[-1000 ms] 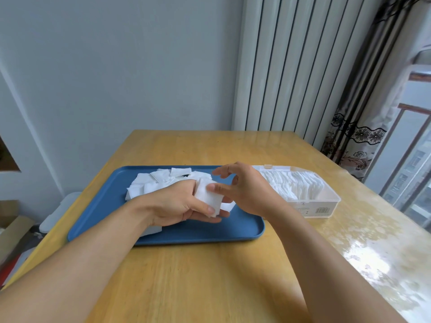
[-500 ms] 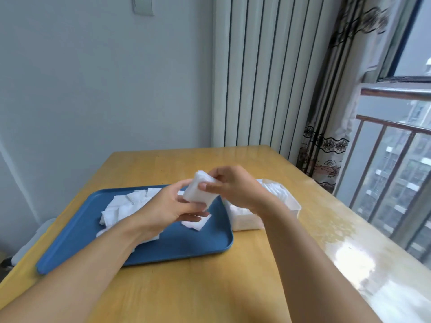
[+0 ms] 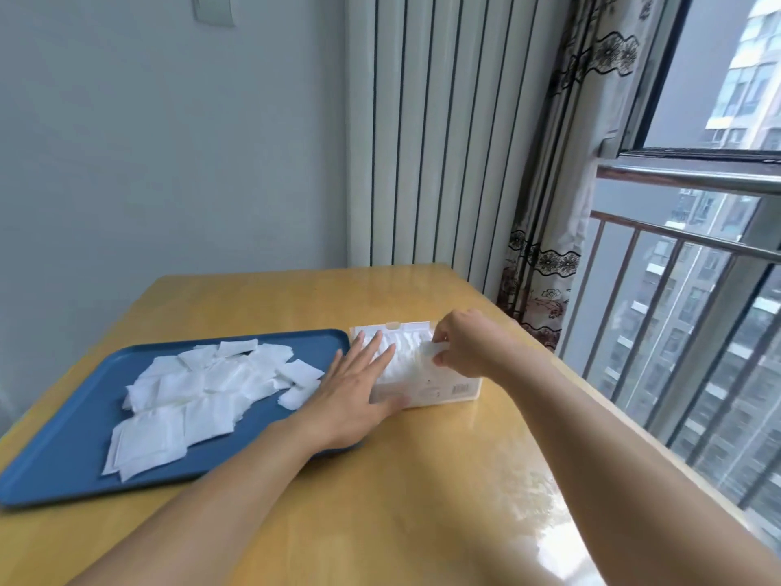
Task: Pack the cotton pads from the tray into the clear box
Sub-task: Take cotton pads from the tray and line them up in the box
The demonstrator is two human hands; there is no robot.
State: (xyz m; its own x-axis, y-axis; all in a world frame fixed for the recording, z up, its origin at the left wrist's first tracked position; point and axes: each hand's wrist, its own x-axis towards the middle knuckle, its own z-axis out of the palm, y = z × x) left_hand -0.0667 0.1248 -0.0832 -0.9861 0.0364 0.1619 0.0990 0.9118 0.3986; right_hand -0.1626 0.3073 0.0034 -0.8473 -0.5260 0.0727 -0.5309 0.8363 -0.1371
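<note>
Lying in a loose white heap, the cotton pads (image 3: 203, 382) cover the middle of the blue tray (image 3: 63, 463), which sits just left of the clear box (image 3: 427, 389) on the wooden table (image 3: 380, 501). More pads stand packed in rows inside the box. Over the box's right end, the right hand (image 3: 469, 344) pinches a small stack of pads (image 3: 431, 350) between curled fingers and thumb. At the box's left end, the left hand (image 3: 359, 391) lies flat with straight, spread fingers, its fingertips on the packed pads and its thumb against the box's near wall. Beyond the box stand a white ribbed radiator (image 3: 439, 129), a patterned curtain (image 3: 562, 184) and a window railing (image 3: 684, 247).
</note>
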